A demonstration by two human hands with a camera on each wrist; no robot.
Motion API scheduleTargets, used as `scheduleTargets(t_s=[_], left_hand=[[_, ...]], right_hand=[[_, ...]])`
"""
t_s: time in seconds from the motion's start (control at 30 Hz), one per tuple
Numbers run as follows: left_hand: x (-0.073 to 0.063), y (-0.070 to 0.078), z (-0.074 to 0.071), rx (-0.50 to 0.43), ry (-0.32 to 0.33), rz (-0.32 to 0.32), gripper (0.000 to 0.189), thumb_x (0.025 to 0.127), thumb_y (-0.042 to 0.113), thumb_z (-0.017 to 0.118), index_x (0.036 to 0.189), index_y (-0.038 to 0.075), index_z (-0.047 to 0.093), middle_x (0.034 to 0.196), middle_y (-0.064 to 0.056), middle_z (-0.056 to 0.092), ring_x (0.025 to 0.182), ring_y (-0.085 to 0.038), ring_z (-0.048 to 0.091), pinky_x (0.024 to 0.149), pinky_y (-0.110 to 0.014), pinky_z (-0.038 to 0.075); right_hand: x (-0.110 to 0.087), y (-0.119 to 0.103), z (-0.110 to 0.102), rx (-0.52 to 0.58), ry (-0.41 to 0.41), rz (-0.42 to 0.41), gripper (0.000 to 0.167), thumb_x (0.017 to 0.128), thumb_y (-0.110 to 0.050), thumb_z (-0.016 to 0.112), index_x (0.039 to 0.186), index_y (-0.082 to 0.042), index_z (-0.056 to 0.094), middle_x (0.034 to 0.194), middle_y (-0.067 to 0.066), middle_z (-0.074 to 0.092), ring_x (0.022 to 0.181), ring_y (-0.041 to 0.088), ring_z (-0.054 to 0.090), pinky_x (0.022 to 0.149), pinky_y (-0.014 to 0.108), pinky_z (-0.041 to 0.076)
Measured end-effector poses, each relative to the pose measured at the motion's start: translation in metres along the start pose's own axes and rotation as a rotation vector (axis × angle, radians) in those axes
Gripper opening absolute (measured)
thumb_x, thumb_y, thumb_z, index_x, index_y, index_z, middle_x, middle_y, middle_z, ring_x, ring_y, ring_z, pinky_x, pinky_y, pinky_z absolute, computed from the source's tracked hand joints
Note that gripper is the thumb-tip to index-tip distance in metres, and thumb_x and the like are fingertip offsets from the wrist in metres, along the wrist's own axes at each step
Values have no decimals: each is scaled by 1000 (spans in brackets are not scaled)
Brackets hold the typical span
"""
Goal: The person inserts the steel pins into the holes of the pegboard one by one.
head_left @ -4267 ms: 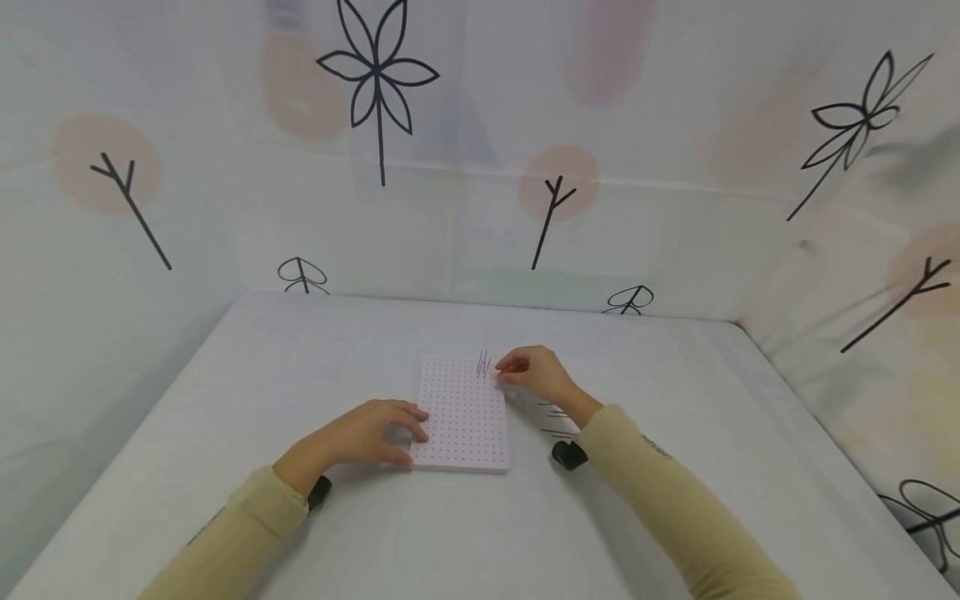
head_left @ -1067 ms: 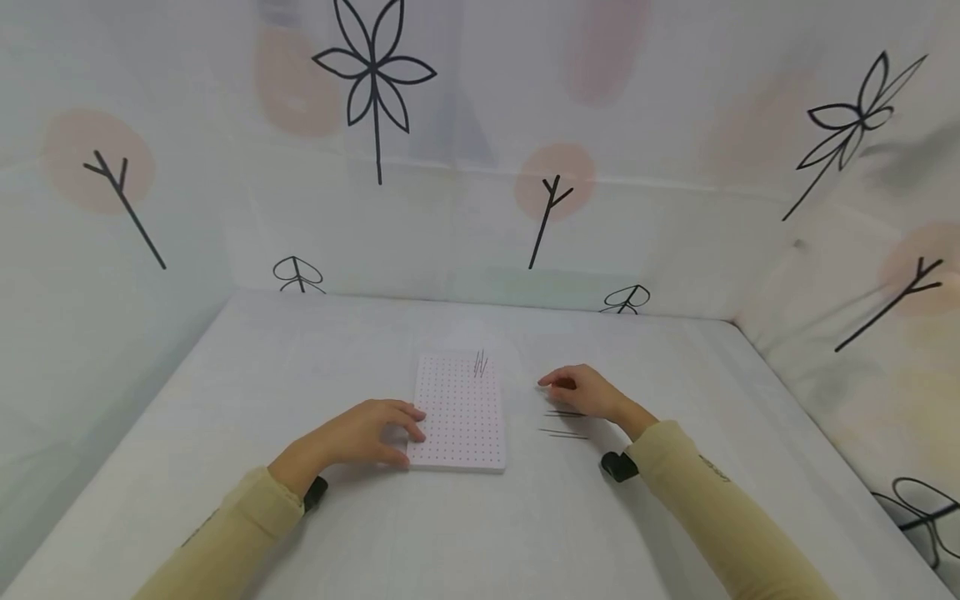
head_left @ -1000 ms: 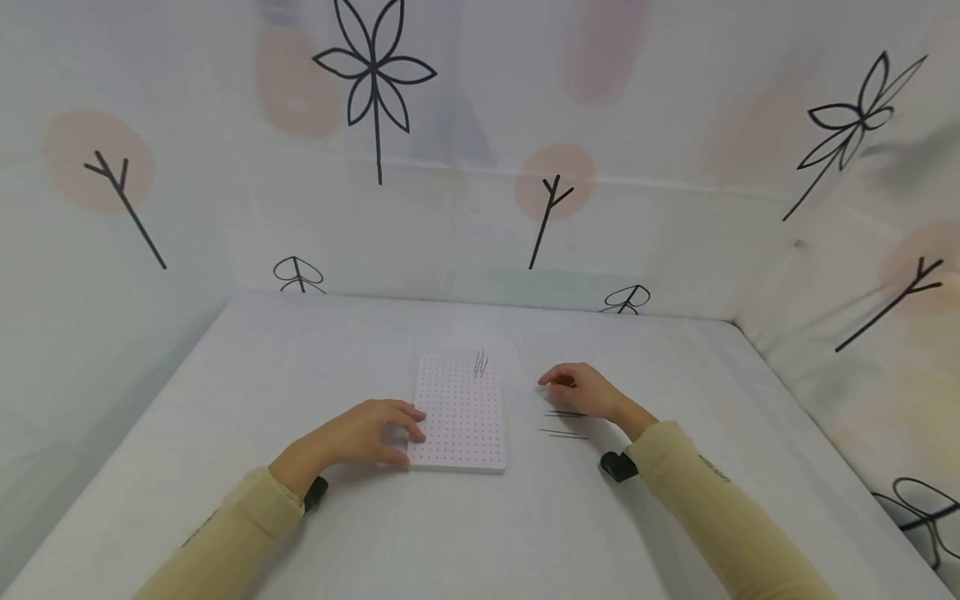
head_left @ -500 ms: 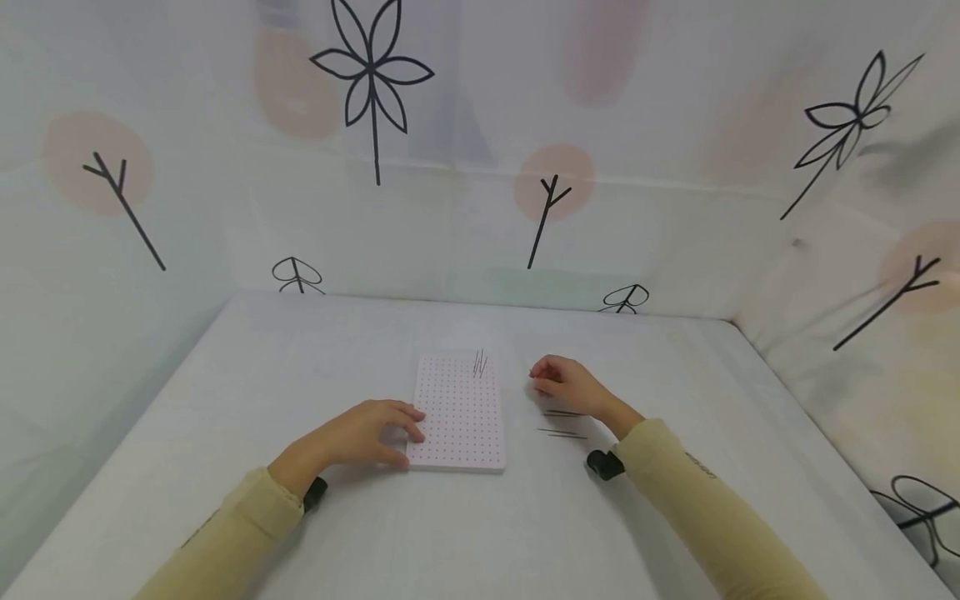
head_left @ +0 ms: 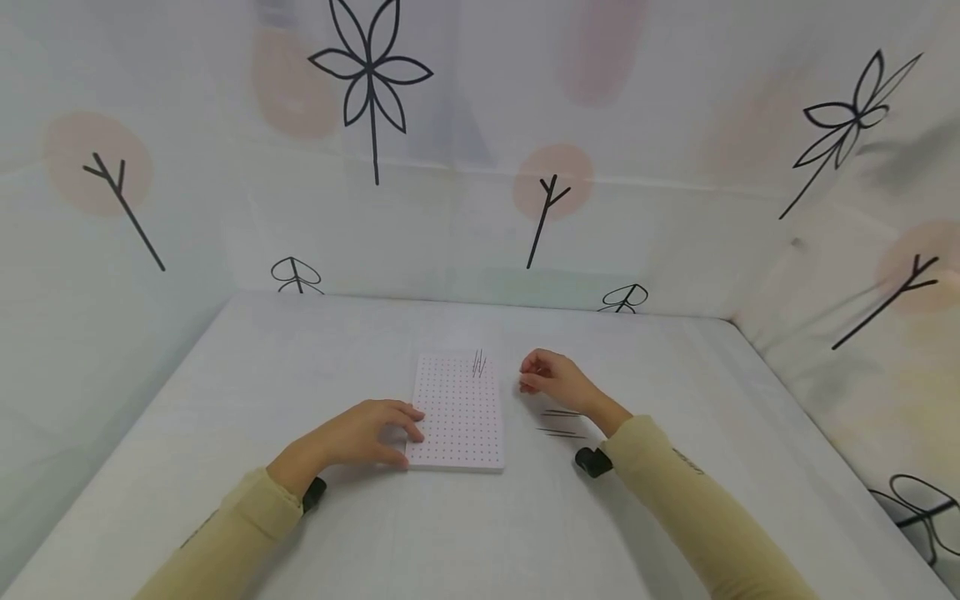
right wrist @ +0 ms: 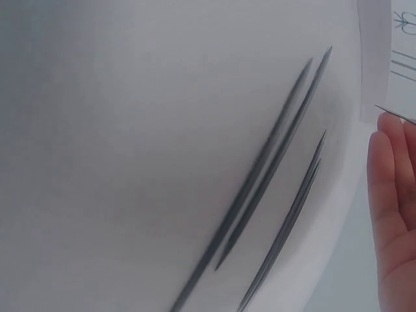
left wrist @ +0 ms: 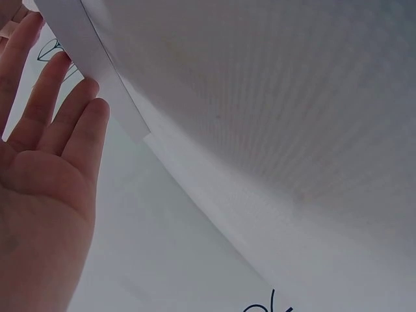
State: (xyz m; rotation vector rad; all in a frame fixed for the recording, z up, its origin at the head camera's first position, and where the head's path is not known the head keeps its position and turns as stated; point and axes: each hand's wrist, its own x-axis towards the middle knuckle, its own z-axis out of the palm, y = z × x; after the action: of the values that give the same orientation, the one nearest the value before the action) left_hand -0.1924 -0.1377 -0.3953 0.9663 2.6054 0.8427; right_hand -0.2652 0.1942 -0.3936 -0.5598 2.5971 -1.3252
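A white board with a grid of small holes lies on the table. Three thin dark sticks stand in its far right corner. My left hand rests fingertips and thumb against the board's left side, fingers loosely bent; the left wrist view shows these fingers along the board edge. To the right of the board, just above the table, my right hand pinches a thin pointed stick, whose tip shows in the right wrist view. More dark sticks, pointed at the ends, lie below that hand.
Two small groups of loose sticks, a far one and a near one, lie right of the board. A white cloth covers the table. Patterned fabric walls enclose its back and sides.
From beside the board's far corner, my right hand went right above the loose sticks, then moved back left toward the board, fingers more closed. My left hand stayed at the board.
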Motion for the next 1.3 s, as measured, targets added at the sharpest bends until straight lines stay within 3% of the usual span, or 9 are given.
scheduleTargets(t_s=[0.8,1.03,1.3], left_hand=[[0,0,-1,-5,2,14,27,74,22,79,99,19,71,127,-4,56,125,-30,42,103,-50,32],[0,1,0,-6,2,-6,27,74,19,79,100,18,71,127,-2,56,126,-29,41,104,-49,31],[0,0,0,-4,6,1,27,74,20,79,100,19,71,127,-2,56,125,-29,42,103,-50,32]], right_hand=[[14,-16,22,97,10,-43,9,89,-4,61,96,-2,55,88,8,62,85,19,63,77,30,53],[17,-20,28,76,21,-73,8,89,-3,61,95,-2,56,87,7,62,82,18,62,75,32,53],[21,-24,33,76,44,-51,9,89,-4,62,94,-2,55,86,7,64,81,17,63,74,31,53]])
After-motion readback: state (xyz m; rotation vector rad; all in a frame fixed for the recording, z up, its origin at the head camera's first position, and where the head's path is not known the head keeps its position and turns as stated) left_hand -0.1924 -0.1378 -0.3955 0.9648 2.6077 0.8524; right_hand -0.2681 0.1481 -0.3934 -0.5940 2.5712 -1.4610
